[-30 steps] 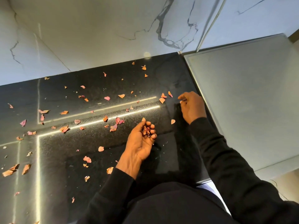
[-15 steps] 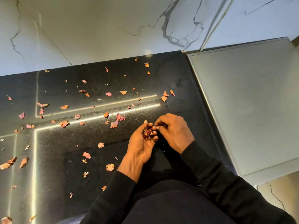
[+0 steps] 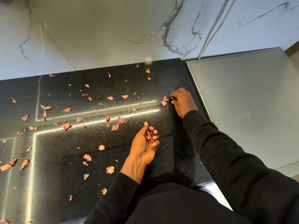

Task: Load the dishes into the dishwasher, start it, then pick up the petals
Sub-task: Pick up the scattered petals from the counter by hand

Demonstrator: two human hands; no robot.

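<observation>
"Scanning from the left, what's still down?"

"Dried petals (image 3: pixel 66 126) lie all over the dark tabletop (image 3: pixel 53 175), thickest at the left and middle, mostly apart from one another."

"And the hands?"

"The left hand (image 3: pixel 144 147) lies palm up near the middle, its grip cupped loosely round a small heap of petals. The right hand (image 3: pixel 183 102) is further right, near the grey panel (image 3: pixel 242 110). Its grip is narrowed to a pinch at the tabletop, just beside two petals (image 3: pixel 164 101). Whether one sits between the fingertips I cannot tell."

"How will they handle?"

"Almost weightless, thin and brittle, I'd judge, lying flat on a slick surface. Nip a curled edge lightly. Squeeze hard and they'll likely crumble."
</observation>
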